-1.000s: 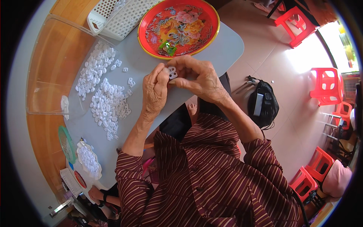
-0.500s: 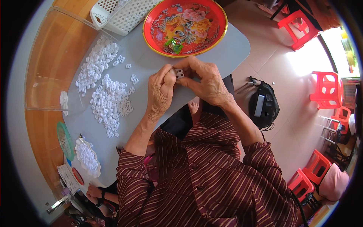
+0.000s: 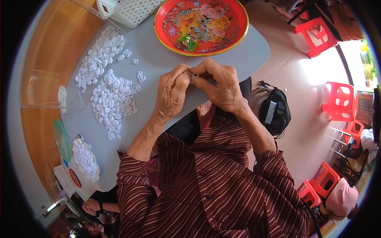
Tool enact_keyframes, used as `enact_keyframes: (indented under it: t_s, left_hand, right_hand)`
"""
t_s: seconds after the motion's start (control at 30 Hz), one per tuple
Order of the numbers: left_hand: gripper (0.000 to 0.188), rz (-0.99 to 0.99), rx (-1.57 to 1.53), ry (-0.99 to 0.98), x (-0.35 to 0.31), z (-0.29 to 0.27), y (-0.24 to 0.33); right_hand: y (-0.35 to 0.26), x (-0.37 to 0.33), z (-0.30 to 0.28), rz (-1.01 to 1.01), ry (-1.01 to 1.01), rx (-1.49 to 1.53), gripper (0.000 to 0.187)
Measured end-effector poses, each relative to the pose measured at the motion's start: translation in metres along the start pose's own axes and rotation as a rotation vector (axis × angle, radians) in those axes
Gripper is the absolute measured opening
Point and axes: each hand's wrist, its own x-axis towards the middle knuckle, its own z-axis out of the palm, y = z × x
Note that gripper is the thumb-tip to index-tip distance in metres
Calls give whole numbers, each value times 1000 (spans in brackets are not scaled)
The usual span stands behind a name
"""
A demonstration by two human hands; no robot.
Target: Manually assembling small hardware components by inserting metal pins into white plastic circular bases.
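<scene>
Both of my hands meet over the table's near edge, fingertips pinched around one small white plastic piece with dark holes [image 3: 194, 75]. My left hand [image 3: 173, 89] is closed on its left side, and my right hand [image 3: 220, 83] grips it with thumb and forefinger. Fingers cover most of the piece. To the left lie two piles of similar white plastic pieces [image 3: 111, 101], with a few loose ones between the piles and my left hand. Beyond my hands stands a red round tray with a gold rim [image 3: 162, 39], holding many small metal pins and a green wrapper [image 3: 188, 43].
A white perforated basket [image 3: 137, 14] is at the far left. Clear plastic panel [image 3: 43, 87], green sieve [image 3: 62, 139] and a scalloped dish of white pieces [image 3: 95, 174] line the left. Another person's hand [image 3: 92, 204] shows lower left. Black bag [image 3: 274, 111] and red stools [image 3: 339, 101] are on the floor.
The white piece has turned between my fingers and shows less of its face now. My hands stay pressed together; the whole view has shifted slightly.
</scene>
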Motion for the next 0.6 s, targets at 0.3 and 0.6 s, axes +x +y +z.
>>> enact_keyframes:
  t_s: [0.3, 0.6]
  left_hand:
    - [27, 85, -22, 55, 2, 0, -8]
    - [29, -38, -185, 24, -2, 2, -9]
  right_hand:
    - [-7, 1, -3, 99, -4, 165, 22]
    - [-28, 59, -16, 171, 138, 254, 18]
